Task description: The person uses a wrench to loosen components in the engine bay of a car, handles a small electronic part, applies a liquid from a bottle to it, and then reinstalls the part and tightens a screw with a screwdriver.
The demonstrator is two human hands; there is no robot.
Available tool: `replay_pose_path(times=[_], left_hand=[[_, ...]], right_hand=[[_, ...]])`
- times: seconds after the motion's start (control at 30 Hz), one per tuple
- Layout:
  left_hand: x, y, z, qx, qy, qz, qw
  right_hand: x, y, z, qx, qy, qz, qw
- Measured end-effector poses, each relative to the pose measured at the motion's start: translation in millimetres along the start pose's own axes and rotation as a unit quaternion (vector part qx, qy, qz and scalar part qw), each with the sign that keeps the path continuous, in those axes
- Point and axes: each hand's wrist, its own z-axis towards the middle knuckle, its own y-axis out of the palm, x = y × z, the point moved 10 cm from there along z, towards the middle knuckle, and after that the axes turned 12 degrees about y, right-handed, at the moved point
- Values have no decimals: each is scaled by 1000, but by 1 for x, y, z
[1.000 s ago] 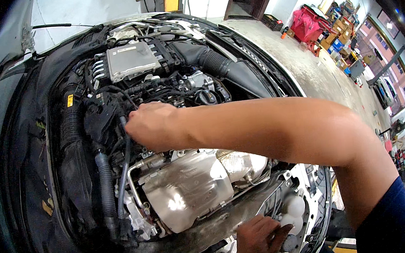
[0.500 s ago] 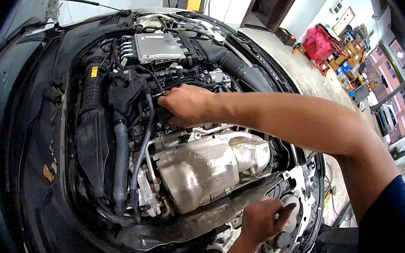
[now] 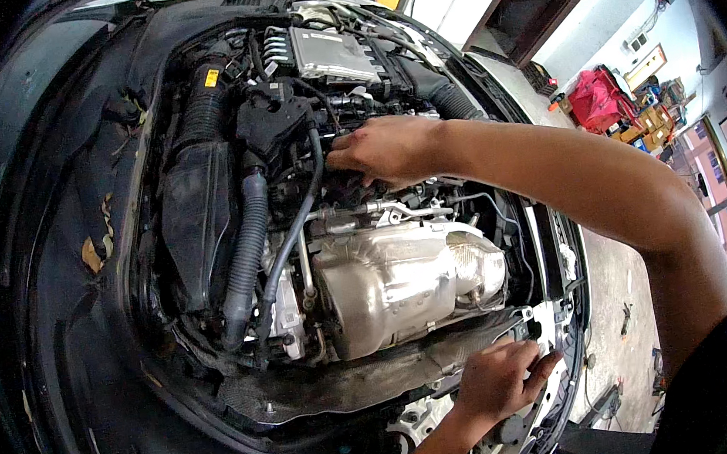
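Note:
My right hand (image 3: pixel 387 150) reaches in from the right over the middle of a car engine. Its fingers are closed and point down among dark hoses and engine parts; what they grip is hidden. Just left of its fingertips runs a thin grey hose (image 3: pixel 300 224). Below the hand lies a shiny metal heat shield (image 3: pixel 387 286). My left hand (image 3: pixel 501 380) is at the near right edge of the engine bay, over the white front frame. Its fingers are curled with the thumb sticking out, and whatever lies under them is hidden. A round black cap (image 3: pixel 510 429) is just below it.
A silver control box (image 3: pixel 334 55) sits atop the engine's far end. A ribbed grey hose (image 3: pixel 247 247) and a black air duct (image 3: pixel 204 111) run along the left. Dry leaves (image 3: pixel 91 255) lie on the dark panel. Beyond the car, a red cover (image 3: pixel 594 101) and boxes stand by the wall.
The view has shifted, so the engine appears further right and higher. My right hand stays at the same engine area. My left hand now covers the pale round part seen beside its thumb before.

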Motion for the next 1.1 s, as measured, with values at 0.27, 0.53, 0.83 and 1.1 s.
replay_pose_path(times=[0.27, 0.53, 0.83, 1.1], left_hand=[[4, -8, 1, 19, 23, 0, 1000], [13, -11, 2, 71, 86, -5, 994], [11, -13, 3, 64, 75, 16, 995], [9, -12, 3, 56, 66, 8, 996]], right_hand=[[11, 6, 18, -63, 38, -77, 994], [11, 4, 23, -157, 79, -138, 975], [19, 10, 34, -183, 88, -34, 979], [-1, 12, 30, -136, 93, -20, 986]])
